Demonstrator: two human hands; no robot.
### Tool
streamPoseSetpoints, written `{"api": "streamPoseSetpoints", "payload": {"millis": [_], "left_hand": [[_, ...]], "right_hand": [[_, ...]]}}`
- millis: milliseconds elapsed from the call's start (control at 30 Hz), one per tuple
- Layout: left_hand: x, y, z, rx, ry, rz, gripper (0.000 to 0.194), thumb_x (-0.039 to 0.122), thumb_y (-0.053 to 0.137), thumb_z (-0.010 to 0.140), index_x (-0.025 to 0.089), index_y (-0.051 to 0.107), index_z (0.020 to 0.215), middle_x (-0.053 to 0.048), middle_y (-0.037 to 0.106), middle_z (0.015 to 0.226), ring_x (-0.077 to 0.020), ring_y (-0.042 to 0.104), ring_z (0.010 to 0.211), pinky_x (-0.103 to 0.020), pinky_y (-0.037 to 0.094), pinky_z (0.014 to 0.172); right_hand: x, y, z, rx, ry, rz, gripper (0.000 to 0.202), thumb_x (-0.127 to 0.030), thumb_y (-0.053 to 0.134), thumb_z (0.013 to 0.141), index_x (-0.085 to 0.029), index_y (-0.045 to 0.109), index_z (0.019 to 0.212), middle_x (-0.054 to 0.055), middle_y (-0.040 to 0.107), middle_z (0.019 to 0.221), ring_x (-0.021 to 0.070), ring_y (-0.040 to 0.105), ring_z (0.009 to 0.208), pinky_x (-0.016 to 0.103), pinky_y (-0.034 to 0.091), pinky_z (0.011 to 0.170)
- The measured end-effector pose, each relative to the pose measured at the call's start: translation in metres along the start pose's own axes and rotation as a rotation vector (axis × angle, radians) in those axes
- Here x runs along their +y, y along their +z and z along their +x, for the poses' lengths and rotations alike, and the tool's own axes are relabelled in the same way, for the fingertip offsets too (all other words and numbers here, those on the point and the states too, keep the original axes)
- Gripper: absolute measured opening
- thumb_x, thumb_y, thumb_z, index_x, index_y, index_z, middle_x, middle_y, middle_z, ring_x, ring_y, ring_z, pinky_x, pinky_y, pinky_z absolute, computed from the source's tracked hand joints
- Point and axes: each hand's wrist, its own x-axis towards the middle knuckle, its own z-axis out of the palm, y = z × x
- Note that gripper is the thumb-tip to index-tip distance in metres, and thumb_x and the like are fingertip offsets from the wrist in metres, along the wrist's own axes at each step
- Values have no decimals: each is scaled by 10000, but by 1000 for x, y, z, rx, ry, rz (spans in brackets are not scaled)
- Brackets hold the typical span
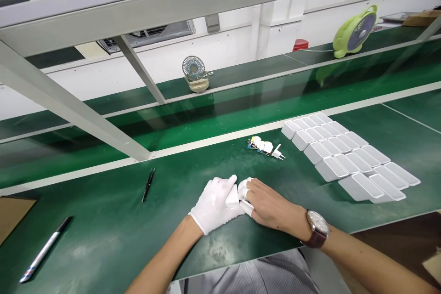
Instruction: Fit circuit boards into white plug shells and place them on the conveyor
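My left hand (216, 203), in a white glove, is wrapped round a small white box-shaped piece (233, 196) near the front of the green table (113, 225). Opposite it, my right hand (260, 200) has white covers on some fingertips and is pinched at the right side of the same piece. Parts of the piece are hidden by the fingers. Beyond my hands lie small circuit boards with white parts (263, 145) and a two-pin plug (278, 154).
Rows of white open cases (344, 149) stand at the right. Black tweezers (148, 185) and a marker pen (44, 251) lie at the left, near brown cardboard (14, 213). A slanted metal post (86, 112) rises at the back left. Two fans stand farther back.
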Motion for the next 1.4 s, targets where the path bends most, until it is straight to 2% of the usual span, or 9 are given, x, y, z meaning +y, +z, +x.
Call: {"api": "streamPoseSetpoints", "payload": {"millis": [200, 400, 500, 633, 767, 900, 1000, 1100, 1400], "left_hand": [[1, 4, -6, 42, -5, -97, 638, 295, 732, 792, 211, 448, 1357, -137, 589, 1164, -316, 582, 1100, -487, 528, 904], [-1, 9, -5, 191, 23, -173, 568, 192, 665, 732, 180, 455, 1259, -113, 605, 1031, -244, 641, 874, -399, 550, 759], [3, 5, 0, 138, 22, -110, 478, 235, 645, 764, 179, 515, 1221, -104, 662, 983, -258, 657, 851, -397, 516, 757], [13, -7, 12, -33, -101, -59, 93, 242, 643, 741, 210, 558, 764, -17, 600, 688, -195, 580, 642, -317, 392, 615], [18, -13, 16, -140, -91, -67, 197, 168, 599, 739, 215, 445, 626, 30, 489, 560, -138, 442, 513, -310, 276, 546], [13, -3, 5, 81, -69, 41, 64, 210, 608, 752, 200, 570, 802, -38, 605, 710, -201, 543, 638, -329, 353, 613], [6, 8, -2, 256, -12, 83, 344, 224, 622, 766, 144, 577, 1098, -115, 666, 913, -263, 611, 807, -373, 429, 713], [6, 11, -3, 282, -26, 133, 328, 241, 639, 781, 141, 585, 1090, -118, 664, 909, -276, 614, 824, -386, 445, 726], [14, -3, 9, 37, -215, 128, 58, 182, 583, 762, 198, 575, 707, -40, 588, 662, -194, 502, 607, -329, 329, 611]], "right_hand": [[-3, -1, -1, -92, 153, 31, 83, -101, 536, 788, -172, 571, 762, 97, 579, 895, 240, 492, 846, 390, 417, 833], [-14, -10, 7, -49, 115, 84, 50, -138, 548, 744, -181, 567, 760, 83, 585, 880, 230, 484, 832, 387, 405, 821], [-17, -11, 9, -65, 106, 123, 79, -126, 542, 729, -181, 561, 781, 84, 587, 882, 229, 489, 831, 380, 411, 829], [-20, -15, 10, -78, 188, 206, 114, -93, 503, 777, -177, 539, 844, 91, 595, 914, 224, 507, 826, 371, 428, 827], [-23, -22, 10, -76, 258, 307, 122, -86, 487, 810, -183, 518, 878, 92, 589, 931, 229, 528, 854, 384, 442, 856], [-24, -21, 7, -57, 278, 392, 31, -198, 496, 877, -209, 485, 850, 85, 579, 940, 228, 530, 858, 386, 452, 839], [-22, -17, 6, -64, 291, 389, 52, -160, 492, 850, -210, 476, 850, 83, 587, 944, 229, 542, 871, 364, 443, 805], [-22, -14, 9, -108, 308, 302, 152, -67, 479, 762, -197, 490, 840, 81, 597, 919, 223, 546, 831, 344, 421, 760], [-24, -14, 24, -138, 289, 132, 76, -150, 513, 826, -171, 576, 865, 95, 639, 927, 225, 588, 817, 331, 371, 721]]}}
